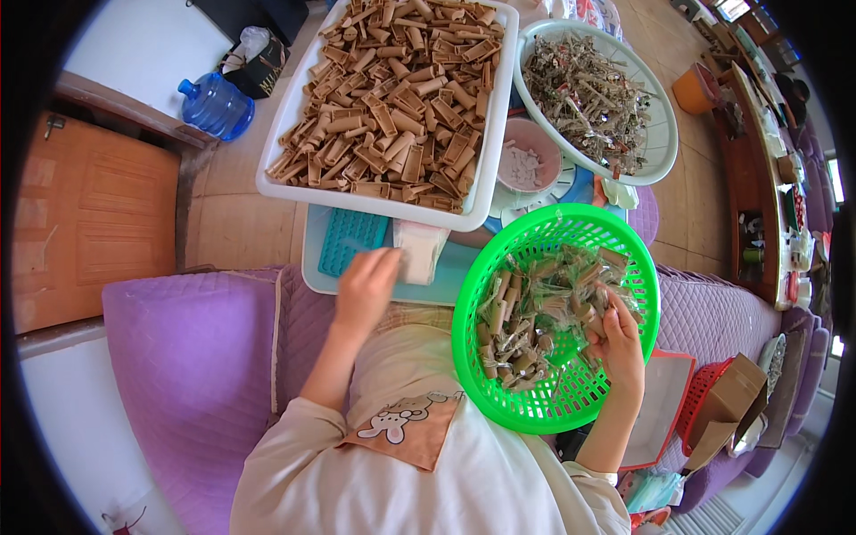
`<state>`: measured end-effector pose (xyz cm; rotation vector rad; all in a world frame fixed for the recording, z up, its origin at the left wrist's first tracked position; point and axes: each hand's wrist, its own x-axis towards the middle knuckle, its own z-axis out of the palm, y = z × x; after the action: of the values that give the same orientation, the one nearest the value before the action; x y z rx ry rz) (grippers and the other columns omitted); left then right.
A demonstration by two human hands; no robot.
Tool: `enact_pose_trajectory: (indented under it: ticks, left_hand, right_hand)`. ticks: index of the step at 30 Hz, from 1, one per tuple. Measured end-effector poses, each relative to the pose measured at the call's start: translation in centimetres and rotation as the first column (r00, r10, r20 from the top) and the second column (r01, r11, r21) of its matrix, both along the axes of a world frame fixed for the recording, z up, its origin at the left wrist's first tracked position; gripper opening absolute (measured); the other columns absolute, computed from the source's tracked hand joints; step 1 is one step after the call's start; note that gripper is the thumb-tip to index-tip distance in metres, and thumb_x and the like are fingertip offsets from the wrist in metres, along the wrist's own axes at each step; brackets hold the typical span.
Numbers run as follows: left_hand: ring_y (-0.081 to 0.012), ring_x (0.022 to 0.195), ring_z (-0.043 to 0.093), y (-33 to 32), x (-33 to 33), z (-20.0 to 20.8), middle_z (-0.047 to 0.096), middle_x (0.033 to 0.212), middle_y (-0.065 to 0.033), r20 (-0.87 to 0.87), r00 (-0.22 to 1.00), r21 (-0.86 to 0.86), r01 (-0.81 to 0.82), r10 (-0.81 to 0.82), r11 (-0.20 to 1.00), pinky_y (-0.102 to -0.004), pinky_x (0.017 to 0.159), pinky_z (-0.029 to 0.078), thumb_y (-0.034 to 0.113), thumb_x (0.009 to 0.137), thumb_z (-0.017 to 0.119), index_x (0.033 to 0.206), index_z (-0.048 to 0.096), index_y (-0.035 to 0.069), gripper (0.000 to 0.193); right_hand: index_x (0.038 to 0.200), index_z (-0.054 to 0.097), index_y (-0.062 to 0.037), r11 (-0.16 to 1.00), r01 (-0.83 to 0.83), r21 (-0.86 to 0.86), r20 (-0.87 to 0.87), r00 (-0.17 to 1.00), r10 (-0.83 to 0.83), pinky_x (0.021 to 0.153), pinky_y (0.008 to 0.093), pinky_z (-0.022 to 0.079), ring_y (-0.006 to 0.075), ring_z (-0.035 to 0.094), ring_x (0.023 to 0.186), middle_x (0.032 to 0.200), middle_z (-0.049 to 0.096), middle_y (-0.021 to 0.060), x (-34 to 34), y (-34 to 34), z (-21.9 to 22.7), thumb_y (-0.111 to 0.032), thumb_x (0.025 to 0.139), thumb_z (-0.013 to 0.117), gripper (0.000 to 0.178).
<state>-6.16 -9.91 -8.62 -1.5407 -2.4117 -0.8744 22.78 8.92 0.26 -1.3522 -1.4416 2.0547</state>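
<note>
My left hand (371,278) is over the pale tray (316,275), its fingers drawn together at the edge of a stack of small clear plastic bags (419,251). What its fingertips hold, if anything, is hidden. Beside the stack lies a teal mold with rows of small hollows (352,241). My right hand (619,343) reaches into a bright green basket (477,397) and has its fingers curled on a brown half-tube piece in clear plastic (588,315). Several more bagged brown pieces (510,294) fill the basket around it.
Beyond my hands, a white bin (276,169) is heaped with loose brown half-tube pieces (401,98). At the far right stand a pale basket (664,134) of wrapped pieces and a pink bowl (535,143) of white bits. A red-rimmed tray (660,401) and cardboard box (727,401) are at my right.
</note>
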Motion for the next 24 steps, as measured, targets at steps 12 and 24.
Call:
enact_pose_trajectory:
  ticks: [12, 24]
  left_hand:
    - [-0.0221, 0.080, 0.050, 3.4, 0.7, -4.3, 0.059, 0.091, 0.0013, -0.046, 0.995, -0.108, -0.097, 0.093, 0.989, -0.0324, 0.068, 0.042, 0.015, 0.068, 0.064, 0.085, 0.064, 0.012, 0.017]
    - [-0.0207, 0.076, 0.054, 3.5, 0.7, -2.8, 0.056, 0.088, -0.0014, -0.167, 0.986, -0.060, -0.017, 0.007, 0.998, -0.0335, 0.069, 0.040, 0.007, 0.068, 0.057, 0.075, 0.056, 0.010, 0.008]
  right_hand:
    - [0.125, 0.036, -0.0022, 0.988, -0.009, -0.154, -0.524, 0.849, -0.074, 0.052, 0.0246, 0.044, 0.0116, 0.050, 0.062, 0.080, 0.051, 0.0072, 1.2, -0.2, -3.2, -0.031, 0.091, 0.039, 0.045]
    - [0.127, 0.035, -0.0055, 0.906, -0.020, -0.423, -0.672, 0.678, -0.298, 0.063, 0.0271, 0.046, 0.0132, 0.050, 0.068, 0.105, 0.052, 0.0199, 1.3, -1.3, -4.3, -0.016, 0.091, 0.040, 0.037]
